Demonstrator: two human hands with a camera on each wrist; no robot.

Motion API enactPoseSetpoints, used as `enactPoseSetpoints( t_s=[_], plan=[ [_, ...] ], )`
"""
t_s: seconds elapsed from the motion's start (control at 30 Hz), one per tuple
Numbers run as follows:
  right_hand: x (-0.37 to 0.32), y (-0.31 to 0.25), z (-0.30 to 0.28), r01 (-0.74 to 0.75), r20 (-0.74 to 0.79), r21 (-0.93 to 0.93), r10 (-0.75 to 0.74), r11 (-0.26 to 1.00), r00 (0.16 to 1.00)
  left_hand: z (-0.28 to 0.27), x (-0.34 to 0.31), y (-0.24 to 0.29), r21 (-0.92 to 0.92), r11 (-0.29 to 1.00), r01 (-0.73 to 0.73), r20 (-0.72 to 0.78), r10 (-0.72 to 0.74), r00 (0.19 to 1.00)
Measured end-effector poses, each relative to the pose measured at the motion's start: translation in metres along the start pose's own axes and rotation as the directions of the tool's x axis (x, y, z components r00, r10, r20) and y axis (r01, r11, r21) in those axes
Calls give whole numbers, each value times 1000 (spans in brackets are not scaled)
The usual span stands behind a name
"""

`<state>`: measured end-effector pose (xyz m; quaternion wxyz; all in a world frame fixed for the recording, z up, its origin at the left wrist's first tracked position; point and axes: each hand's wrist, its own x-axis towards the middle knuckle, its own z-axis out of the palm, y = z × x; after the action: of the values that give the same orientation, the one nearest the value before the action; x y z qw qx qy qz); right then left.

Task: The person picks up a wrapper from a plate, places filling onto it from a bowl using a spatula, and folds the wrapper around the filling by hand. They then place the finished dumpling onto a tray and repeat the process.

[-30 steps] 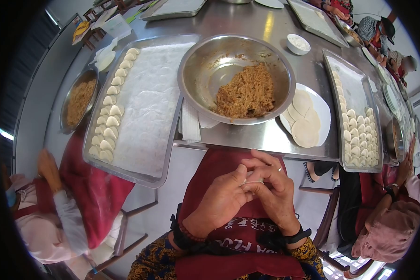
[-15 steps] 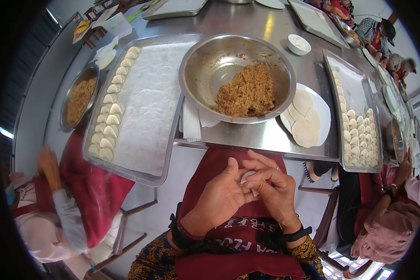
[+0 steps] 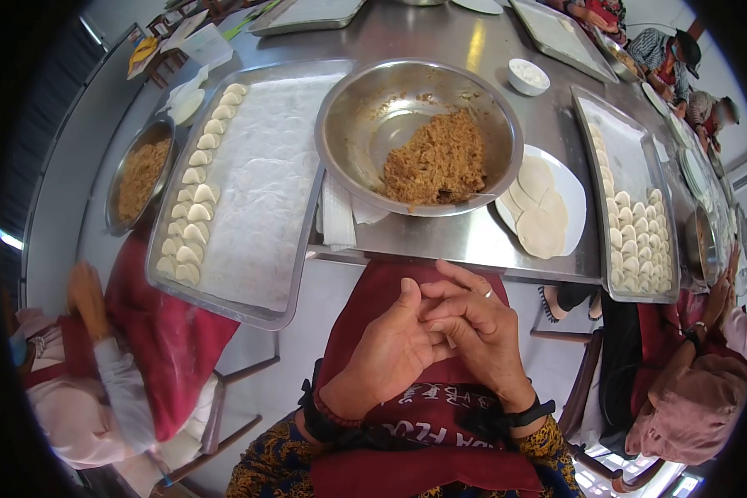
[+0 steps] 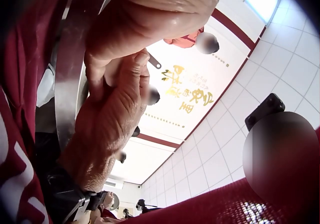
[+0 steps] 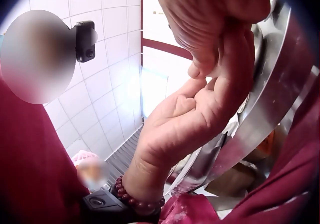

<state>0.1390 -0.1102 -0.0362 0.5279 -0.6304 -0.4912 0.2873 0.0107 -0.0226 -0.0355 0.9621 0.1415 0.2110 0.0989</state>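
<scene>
In the head view my left hand [image 3: 383, 357] is palm up, its thumb raised and its fingers stretched toward the other hand. My right hand [image 3: 480, 342] bends over those fingertips, with thumb and forefinger curled inward. Seen from both wrists, the fingers of the two hands meet and overlap. The small pale dough dumpling between them is hidden behind the fingers. Beyond the hands a steel bowl [image 3: 349, 149] holds brown minced filling [image 3: 440, 158]. Round dough wrappers [image 3: 542, 226] lie on a white plate [image 3: 574, 224] to its right.
On the left a tray [image 3: 253, 191] bears rows of folded dumplings [image 3: 196, 212]; another tray [image 3: 635, 137] of them stands at right. A smaller bowl [image 3: 168, 170] of filling and a small bowl of white powder [image 3: 529, 79] are farther off. People sit on both sides.
The pale dough showing between my hands half a second ago is now covered by the fingers. My right fingers have closed over it, while my left thumb stands away from it.
</scene>
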Motion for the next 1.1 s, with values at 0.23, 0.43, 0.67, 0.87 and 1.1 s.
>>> enactPoseSetpoints(
  t_s=[0.23,0.43,0.67,0.87,1.1],
  plan=[
    [-1,-7,-2,-33,-38,-1,33,999,999,-14,2,-3,-14,1000,18,88,-16,996],
    [-1,3,-1,27,7,-7,-27,1000,1000,-1,1,-1,-11,1000,-11,21,12,1000],
    [0,-1,-5,21,36,-55,-19,998,999,-6,1,-1,-8,1000,-10,23,10,1000],
    [-3,9,-6,0,-14,70,1,998,1000,2,2,-2,-101,994,-29,-30,26,999],
    [-1,-2,-1,-30,-41,58,33,998,999,-5,0,-3,-46,998,-31,4,31,1000]
  ],
)
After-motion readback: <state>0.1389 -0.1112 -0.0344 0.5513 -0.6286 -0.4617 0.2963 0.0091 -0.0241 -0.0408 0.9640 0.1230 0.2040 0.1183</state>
